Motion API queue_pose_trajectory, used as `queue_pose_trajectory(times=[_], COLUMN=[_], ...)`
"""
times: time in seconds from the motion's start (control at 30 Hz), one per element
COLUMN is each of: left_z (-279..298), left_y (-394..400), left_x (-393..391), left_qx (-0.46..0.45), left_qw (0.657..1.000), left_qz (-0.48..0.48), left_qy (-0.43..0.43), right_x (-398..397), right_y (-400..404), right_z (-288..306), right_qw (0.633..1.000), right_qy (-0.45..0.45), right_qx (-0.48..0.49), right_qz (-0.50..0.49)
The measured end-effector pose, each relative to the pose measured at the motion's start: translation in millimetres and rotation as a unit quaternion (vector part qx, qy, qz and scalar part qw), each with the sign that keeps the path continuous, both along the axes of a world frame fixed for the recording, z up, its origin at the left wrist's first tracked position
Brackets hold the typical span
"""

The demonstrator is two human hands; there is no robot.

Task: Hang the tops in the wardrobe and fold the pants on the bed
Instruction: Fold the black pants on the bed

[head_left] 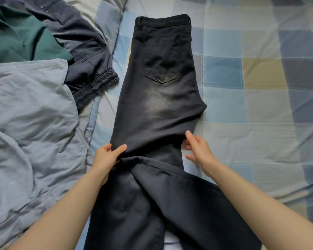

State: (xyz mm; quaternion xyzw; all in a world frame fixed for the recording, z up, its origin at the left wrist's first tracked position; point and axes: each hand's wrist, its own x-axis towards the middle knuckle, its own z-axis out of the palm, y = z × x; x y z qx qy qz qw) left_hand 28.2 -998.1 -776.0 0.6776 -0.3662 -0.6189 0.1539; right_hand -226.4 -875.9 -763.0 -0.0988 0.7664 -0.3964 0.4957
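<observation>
While both hands are on the pants, status as follows:

pants: black pants lie on the bed, centre of view, already doubled leg over leg, back pocket up, waistband at the far end. Lower legs run toward the near edge and out of view, twisted and crossing around knee level.

left hand: left hand pinches the left edge of the pants at about thigh level, thumb on top, fingers curled under the cloth.

right hand: right hand at the right edge, same level. Thumb lies on top of the cloth, fingers look tucked under the edge; loose hold, mostly extended rather than a firm grip.

progress: my read, first lengthwise fold done, crosswise folds not yet made. Legs need straightening before they go up toward the waistband.

left pile: grey garment near left, dark jacket with elastic hem and green garment far left, all loose on the bed. None hung, none folded.

wardrobe: not in view.

estimate: early in the task; one pair partly folded, all hanging still to do.
</observation>
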Motion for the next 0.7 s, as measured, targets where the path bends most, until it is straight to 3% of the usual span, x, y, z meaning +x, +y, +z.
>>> queue_pose_trajectory(times=[0.07,0.13,0.23,0.4,0.47,0.57,0.63,0.7], left_z=[0.4,5.2,25.7,82.4,95.4,109.0,109.0,106.4], left_y=[5.5,7.2,24.6,83.8,108.0,147.1,163.4,175.4], left_x=[6.2,8.4,10.9,24.1,34.3,60.9,78.4,99.2], left_qx=[0.058,0.074,0.051,0.186,0.213,0.144,0.106,0.124], left_qw=[0.996,0.99,0.991,0.979,0.969,0.965,0.958,0.961], left_qz=[0.059,0.111,0.126,-0.078,-0.127,-0.189,-0.197,-0.157], left_qy=[0.027,0.035,0.008,-0.007,-0.011,-0.112,-0.177,-0.19], right_x=[11.2,23.3,47.7,117.6,157.2,221.7,253.8,264.7], right_y=[26.0,48.4,82.6,119.5,130.8,151.5,162.6,170.3], right_z=[4.7,12.4,34.7,96.6,117.5,133.0,135.0,138.1], right_qw=[0.975,0.914,0.831,0.794,0.802,0.852,0.886,0.919], right_qy=[0.175,0.262,0.252,0.184,0.145,-0.008,-0.138,-0.216], right_qx=[0.02,0.084,0.17,0.04,-0.015,-0.023,-0.003,0.008], right_qz=[0.134,0.299,0.466,0.579,0.579,0.524,0.442,0.33])
